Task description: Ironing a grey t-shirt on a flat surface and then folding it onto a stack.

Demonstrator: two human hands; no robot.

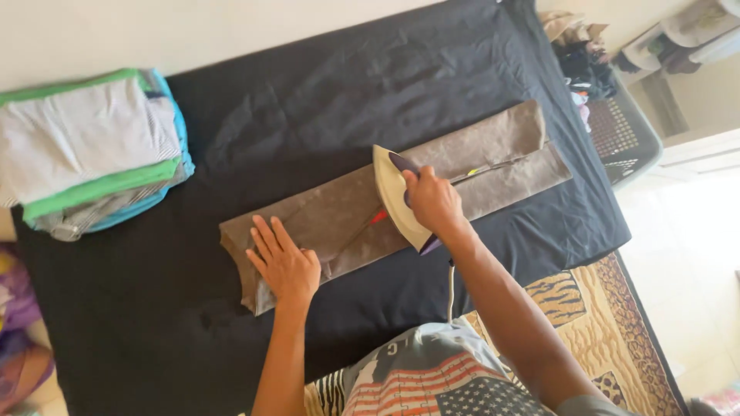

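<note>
A long brown folded garment (493, 154) lies diagonally across a black cloth (308, 100) spread on a bed. My right hand (433, 202) grips the dark handle of a cream-coloured electric iron (393, 196), which rests flat on the middle of the garment. My left hand (284, 262) lies flat, fingers spread, on the garment's near left end. A white cord (451, 289) runs from the iron's back toward my body.
A stack of folded clothes (92, 150), grey, green and blue, sits at the far left of the black cloth. A grey laundry basket (628, 131) with clothes stands at the right. An animal-print sheet (593, 323) shows under the cloth's near edge.
</note>
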